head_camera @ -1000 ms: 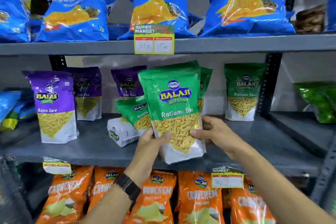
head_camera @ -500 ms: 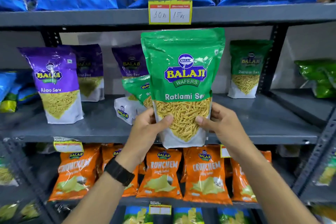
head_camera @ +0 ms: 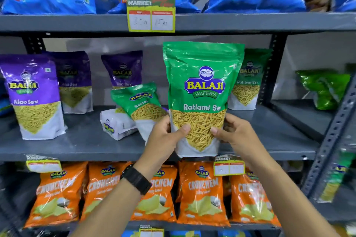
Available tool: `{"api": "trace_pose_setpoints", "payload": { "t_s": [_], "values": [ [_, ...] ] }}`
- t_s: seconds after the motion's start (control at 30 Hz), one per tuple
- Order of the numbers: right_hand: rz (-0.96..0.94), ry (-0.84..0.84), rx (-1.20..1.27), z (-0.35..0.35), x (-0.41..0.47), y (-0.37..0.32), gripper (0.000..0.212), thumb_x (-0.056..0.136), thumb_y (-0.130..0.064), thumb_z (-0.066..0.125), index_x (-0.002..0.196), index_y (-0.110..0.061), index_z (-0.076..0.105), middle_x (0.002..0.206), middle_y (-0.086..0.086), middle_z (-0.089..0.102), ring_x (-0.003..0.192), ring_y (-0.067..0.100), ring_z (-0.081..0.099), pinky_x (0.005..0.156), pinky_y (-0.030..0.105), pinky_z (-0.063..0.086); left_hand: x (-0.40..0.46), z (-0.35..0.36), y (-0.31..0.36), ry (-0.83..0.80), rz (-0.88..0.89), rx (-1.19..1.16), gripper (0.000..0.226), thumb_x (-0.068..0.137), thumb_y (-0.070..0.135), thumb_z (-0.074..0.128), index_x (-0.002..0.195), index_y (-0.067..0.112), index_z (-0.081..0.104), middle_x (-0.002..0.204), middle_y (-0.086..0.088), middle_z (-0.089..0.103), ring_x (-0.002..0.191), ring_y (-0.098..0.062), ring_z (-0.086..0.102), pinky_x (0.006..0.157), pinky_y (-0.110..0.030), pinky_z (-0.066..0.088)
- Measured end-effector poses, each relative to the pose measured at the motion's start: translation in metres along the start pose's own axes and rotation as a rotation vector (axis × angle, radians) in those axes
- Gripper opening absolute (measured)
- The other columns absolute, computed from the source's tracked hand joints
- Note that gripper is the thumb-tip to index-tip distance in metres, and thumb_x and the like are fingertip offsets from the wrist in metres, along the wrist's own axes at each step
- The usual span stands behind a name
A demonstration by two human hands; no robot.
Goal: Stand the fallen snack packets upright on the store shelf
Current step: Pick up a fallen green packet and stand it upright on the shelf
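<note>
Holding the green Ratlami Sev packet [head_camera: 202,100] by its lower sides, the left hand [head_camera: 165,136] and right hand [head_camera: 234,133] each clasp an edge, thumbs pressed on the clear window at the front. The packet is upright and faces outward, its base at the front lip of the middle shelf [head_camera: 86,140]; whether it already bears on the shelf or hangs just above it cannot be told from here.

To finish this step well, I judge the base should be set flat and pushed a little back from the lip, with the bottom gusset spread so the pouch stands by itself, and the hands should let go one after the other while watching for a lean. The contents sit low, which should help it stay up.

Work remains to its left: a second green packet [head_camera: 142,106] leans tilted, and a white-backed packet [head_camera: 115,124] lies on its side touching it. Another green packet [head_camera: 248,81] stands behind the held one, and the purple Aloo Sev packets [head_camera: 32,96] stand upright further left.

Through the clear windows, thin yellow sev strands fill the lower part of each pouch. Orange Crunchem bags [head_camera: 200,194] fill the shelf below.
</note>
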State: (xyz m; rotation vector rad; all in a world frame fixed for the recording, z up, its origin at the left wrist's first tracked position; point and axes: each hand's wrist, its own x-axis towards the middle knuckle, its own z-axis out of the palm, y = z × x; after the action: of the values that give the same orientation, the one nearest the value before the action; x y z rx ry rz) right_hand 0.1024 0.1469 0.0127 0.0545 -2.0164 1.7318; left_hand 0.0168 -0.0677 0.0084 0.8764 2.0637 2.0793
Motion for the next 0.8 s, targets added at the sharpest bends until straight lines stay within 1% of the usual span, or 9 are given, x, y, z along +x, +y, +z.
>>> {"api": "trace_pose_setpoints", "payload": {
  "t_s": [0.07, 0.13, 0.23, 0.33, 0.4, 0.5, 0.6, 0.7, 0.8],
  "values": [
    [0.017, 0.043, -0.021, -0.029, 0.011, 0.003, 0.029, 0.093, -0.004, 0.075, 0.111, -0.027, 0.077, 0.102, -0.009, 0.085, 0.091, 0.002, 0.078, 0.07, 0.014, 0.058, 0.026, 0.028, -0.004, -0.028, -0.019, 0.017, 0.013, 0.102, 0.014, 0.072, 0.1, 0.027, 0.072, 0.078, 0.029, 0.08, 0.076, 0.014, 0.074, 0.066, -0.004, 0.054],
    [0.028, 0.094, -0.054, -0.06, 0.026, 0.006, 0.032, 0.092, 0.001, 0.075, 0.111, -0.025, 0.076, 0.099, -0.011, 0.085, 0.085, 0.0, 0.078, 0.067, 0.012, 0.056, 0.053, 0.06, -0.006, -0.059, -0.043, 0.02, 0.016, 0.101, 0.011, 0.073, 0.105, 0.027, 0.074, 0.089, 0.024, 0.084, 0.085, 0.008, 0.078, 0.075, -0.01, 0.058],
    [0.06, 0.174, -0.073, -0.102, 0.051, 0.016, 0.04, 0.089, 0.01, 0.074, 0.119, -0.016, 0.072, 0.104, -0.005, 0.084, 0.087, 0.004, 0.077, 0.075, 0.015, 0.06, 0.095, 0.108, -0.016, -0.071, -0.074, 0.038, 0.017, 0.1, 0.01, 0.074, 0.105, 0.026, 0.071, 0.11, 0.005, 0.081, 0.101, -0.013, 0.075, 0.093, -0.032, 0.058],
    [0.082, 0.241, -0.098, -0.135, 0.071, 0.027, 0.044, 0.089, 0.015, 0.07, 0.12, -0.016, 0.07, 0.106, 0.0, 0.08, 0.093, 0.013, 0.075, 0.086, 0.026, 0.062, 0.129, 0.148, -0.026, -0.077, -0.083, 0.072, 0.016, 0.099, 0.012, 0.076, 0.113, 0.016, 0.07, 0.124, -0.009, 0.077, 0.115, -0.028, 0.072, 0.101, -0.041, 0.057],
    [0.084, 0.274, -0.112, -0.149, 0.08, 0.035, 0.048, 0.089, 0.019, 0.068, 0.108, -0.025, 0.071, 0.099, -0.008, 0.082, 0.086, 0.005, 0.077, 0.082, 0.025, 0.063, 0.143, 0.166, -0.034, -0.064, -0.096, 0.092, 0.031, 0.099, 0.008, 0.075, 0.128, 0.005, 0.068, 0.135, -0.015, 0.076, 0.127, -0.035, 0.071, 0.113, -0.051, 0.055],
    [0.103, 0.291, -0.123, -0.159, 0.087, 0.052, 0.053, 0.09, 0.021, 0.065, 0.103, -0.031, 0.069, 0.086, -0.018, 0.083, 0.08, -0.008, 0.076, 0.074, 0.015, 0.061, 0.152, 0.181, -0.045, -0.059, -0.114, 0.117, 0.037, 0.099, 0.009, 0.075, 0.134, 0.001, 0.066, 0.137, -0.018, 0.075, 0.129, -0.036, 0.07, 0.114, -0.056, 0.054],
    [0.125, 0.316, -0.119, -0.162, 0.089, 0.068, 0.049, 0.093, 0.015, 0.066, 0.109, -0.031, 0.066, 0.088, -0.024, 0.081, 0.084, -0.012, 0.074, 0.073, 0.013, 0.06, 0.151, 0.184, -0.05, -0.081, -0.107, 0.133, 0.036, 0.099, 0.019, 0.077, 0.132, 0.008, 0.067, 0.133, -0.012, 0.076, 0.125, -0.033, 0.071, 0.111, -0.052, 0.056],
    [0.14, 0.347, -0.118, -0.159, 0.088, 0.074, 0.044, 0.094, 0.006, 0.071, 0.124, -0.025, 0.063, 0.107, -0.017, 0.075, 0.098, -0.003, 0.07, 0.09, 0.027, 0.06, 0.146, 0.18, -0.045, -0.109, -0.107, 0.142, 0.038, 0.099, 0.022, 0.077, 0.133, 0.008, 0.067, 0.134, -0.011, 0.077, 0.126, -0.031, 0.071, 0.113, -0.053, 0.055],
    [0.147, 0.549, -0.244, -0.148, 0.076, 0.075, 0.035, 0.084, -0.017, 0.084, 0.11, -0.031, 0.065, 0.099, -0.01, 0.075, 0.098, 0.015, 0.073, 0.092, 0.04, 0.057, 0.137, 0.164, -0.039, -0.158, -0.123, 0.138, 0.053, 0.099, 0.021, 0.077, 0.149, 0.011, 0.06, 0.147, -0.012, 0.069, 0.136, -0.03, 0.065, 0.119, -0.052, 0.05]
  ]
}}
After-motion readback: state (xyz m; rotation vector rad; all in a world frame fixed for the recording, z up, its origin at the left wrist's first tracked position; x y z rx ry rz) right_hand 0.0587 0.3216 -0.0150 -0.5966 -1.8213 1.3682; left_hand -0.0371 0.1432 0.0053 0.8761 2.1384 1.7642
